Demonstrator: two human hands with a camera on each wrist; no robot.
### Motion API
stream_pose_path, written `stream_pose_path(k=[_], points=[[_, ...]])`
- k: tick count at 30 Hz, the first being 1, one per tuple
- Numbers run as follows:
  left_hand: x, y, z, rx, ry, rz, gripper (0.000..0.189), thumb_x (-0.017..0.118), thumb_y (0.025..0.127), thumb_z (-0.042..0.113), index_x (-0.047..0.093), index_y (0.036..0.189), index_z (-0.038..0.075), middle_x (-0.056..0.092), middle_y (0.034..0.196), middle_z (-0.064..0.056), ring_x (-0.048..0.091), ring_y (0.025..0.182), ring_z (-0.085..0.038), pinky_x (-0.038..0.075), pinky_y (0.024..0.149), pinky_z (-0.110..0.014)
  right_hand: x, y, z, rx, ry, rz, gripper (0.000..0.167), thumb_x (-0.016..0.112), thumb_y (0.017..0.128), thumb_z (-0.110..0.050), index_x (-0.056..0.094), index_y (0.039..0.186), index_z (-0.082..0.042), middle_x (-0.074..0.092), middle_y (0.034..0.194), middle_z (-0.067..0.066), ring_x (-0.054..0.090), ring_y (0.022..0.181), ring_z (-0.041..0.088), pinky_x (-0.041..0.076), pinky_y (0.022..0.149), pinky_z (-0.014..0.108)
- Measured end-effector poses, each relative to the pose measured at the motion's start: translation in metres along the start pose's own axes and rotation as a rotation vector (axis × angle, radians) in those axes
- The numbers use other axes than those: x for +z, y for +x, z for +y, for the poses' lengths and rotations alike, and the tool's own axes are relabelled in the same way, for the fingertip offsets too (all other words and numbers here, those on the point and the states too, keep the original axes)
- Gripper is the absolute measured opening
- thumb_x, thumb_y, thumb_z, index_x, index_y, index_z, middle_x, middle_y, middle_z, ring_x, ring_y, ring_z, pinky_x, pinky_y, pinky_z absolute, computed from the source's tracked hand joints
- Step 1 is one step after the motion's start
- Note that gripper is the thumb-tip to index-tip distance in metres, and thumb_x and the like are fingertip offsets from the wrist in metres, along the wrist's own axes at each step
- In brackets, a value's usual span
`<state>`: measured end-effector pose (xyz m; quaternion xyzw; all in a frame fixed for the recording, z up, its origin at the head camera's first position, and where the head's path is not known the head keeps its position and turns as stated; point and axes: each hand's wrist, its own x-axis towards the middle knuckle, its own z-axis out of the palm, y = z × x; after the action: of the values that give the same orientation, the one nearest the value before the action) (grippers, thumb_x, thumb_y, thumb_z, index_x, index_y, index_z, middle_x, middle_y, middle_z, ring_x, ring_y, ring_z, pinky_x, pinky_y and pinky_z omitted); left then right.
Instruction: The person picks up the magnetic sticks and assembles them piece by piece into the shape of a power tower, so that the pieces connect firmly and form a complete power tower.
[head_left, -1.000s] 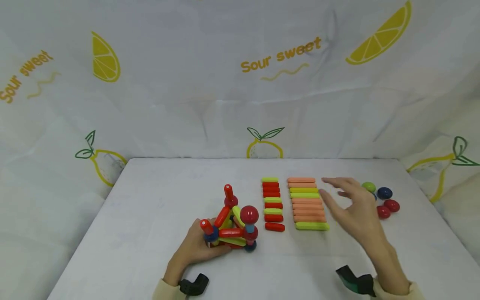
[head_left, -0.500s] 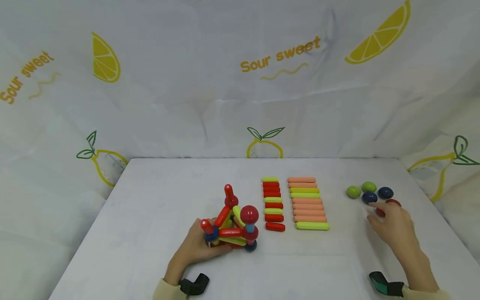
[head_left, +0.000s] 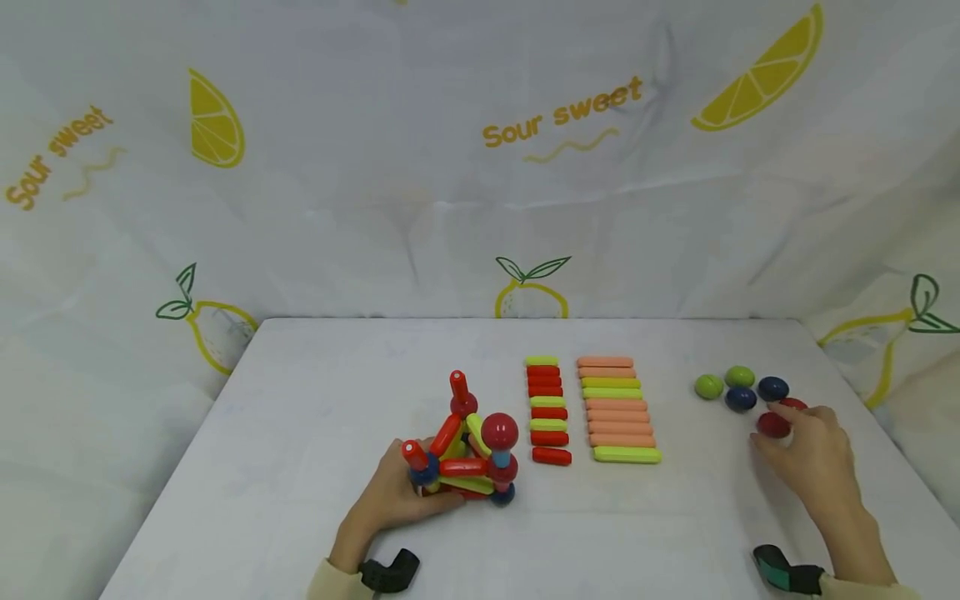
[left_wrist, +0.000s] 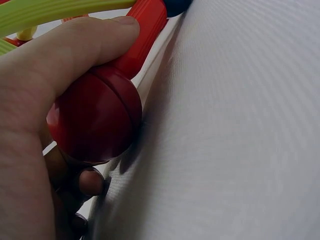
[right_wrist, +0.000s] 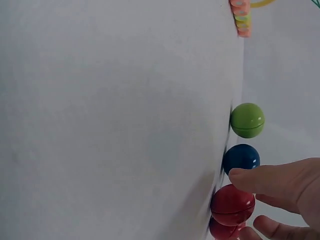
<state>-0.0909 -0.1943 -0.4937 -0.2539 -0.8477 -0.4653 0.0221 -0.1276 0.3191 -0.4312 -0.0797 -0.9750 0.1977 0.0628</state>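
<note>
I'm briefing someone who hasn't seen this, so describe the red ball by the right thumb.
On the right side of the white table, find six loose balls by the right hand. The red ball sits frontmost among them; its only red neighbour lies behind, partly covered by fingers.

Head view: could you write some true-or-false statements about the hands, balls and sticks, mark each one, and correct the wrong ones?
1. The left hand holds the stick-and-ball frame. True.
2. Three loose balls are green. False: only two loose green balls show.
3. The right hand is at a red ball. True.
4. The longer sticks lie left of the shorter ones. False: the longer sticks lie right of the shorter sticks.
5. Two loose blue balls show. True.
</note>
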Motion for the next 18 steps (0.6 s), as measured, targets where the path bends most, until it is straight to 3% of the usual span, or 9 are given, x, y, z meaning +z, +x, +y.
stream_pose_path(k=[6,9,11,14,16,18], points=[[0.0,-0.001,0.0,-0.011,0.005,0.005,0.047,0.088,0.079,0.037,0.068,0.12,0.025,0.077,0.105,0.014,0.07,0.091,0.0,0.059,0.078,-0.023,0.002,0.006,0.004,-0.003,-0.035,-0.077,0.044,0.072,0.082,-0.006,0.061,0.117,0.017,0.051,0.116,0.049,0.051,0.101,0.064,0.048,0.081,0.073],[0.0,-0.001,0.0,-0.011,0.007,0.005,0.046,0.088,0.079,0.037,0.068,0.119,0.024,0.078,0.104,0.013,0.069,0.089,0.0,0.058,0.076,-0.023,0.001,0.005,-0.002,-0.006,-0.007,-0.095,0.043,0.076,0.082,-0.008,0.063,0.117,0.015,0.057,0.113,0.046,0.057,0.097,0.06,0.054,0.075,0.067],[0.0,-0.002,0.001,-0.01,0.01,0.007,0.047,0.089,0.079,0.036,0.068,0.119,0.023,0.078,0.103,0.013,0.069,0.088,0.0,0.058,0.076,-0.023,0.0,0.002,-0.013,-0.053,0.044,-0.037,0.045,0.081,0.081,-0.009,0.065,0.116,0.013,0.061,0.106,0.042,0.063,0.091,0.055,0.06,0.067,0.049],[0.0,-0.002,0.002,-0.019,0.016,0.004,0.046,0.089,0.079,0.037,0.068,0.118,0.023,0.077,0.103,0.014,0.069,0.088,0.001,0.058,0.077,-0.023,-0.008,-0.003,-0.043,-0.14,0.179,0.054,0.048,0.088,0.077,-0.011,0.064,0.113,0.01,0.064,0.099,0.033,0.07,0.078,0.041,0.054,0.056,0.02],[0.0,-0.002,0.002,-0.023,0.021,0.003,0.046,0.089,0.078,0.036,0.068,0.118,0.024,0.077,0.103,0.014,0.069,0.089,0.001,0.059,0.078,-0.023,-0.017,-0.006,-0.07,-0.2,0.271,0.087,0.047,0.089,0.077,-0.011,0.063,0.112,0.006,0.065,0.1,0.027,0.072,0.073,0.023,0.046,0.055,0.008],[0.0,-0.002,0.003,-0.024,0.028,0.003,0.046,0.089,0.078,0.036,0.068,0.117,0.025,0.077,0.102,0.014,0.069,0.089,0.001,0.059,0.078,-0.023,-0.026,-0.008,-0.102,-0.263,0.375,0.081,0.044,0.088,0.078,-0.011,0.063,0.112,0.004,0.065,0.105,0.025,0.07,0.07,0.006,0.047,0.059,0.004]])
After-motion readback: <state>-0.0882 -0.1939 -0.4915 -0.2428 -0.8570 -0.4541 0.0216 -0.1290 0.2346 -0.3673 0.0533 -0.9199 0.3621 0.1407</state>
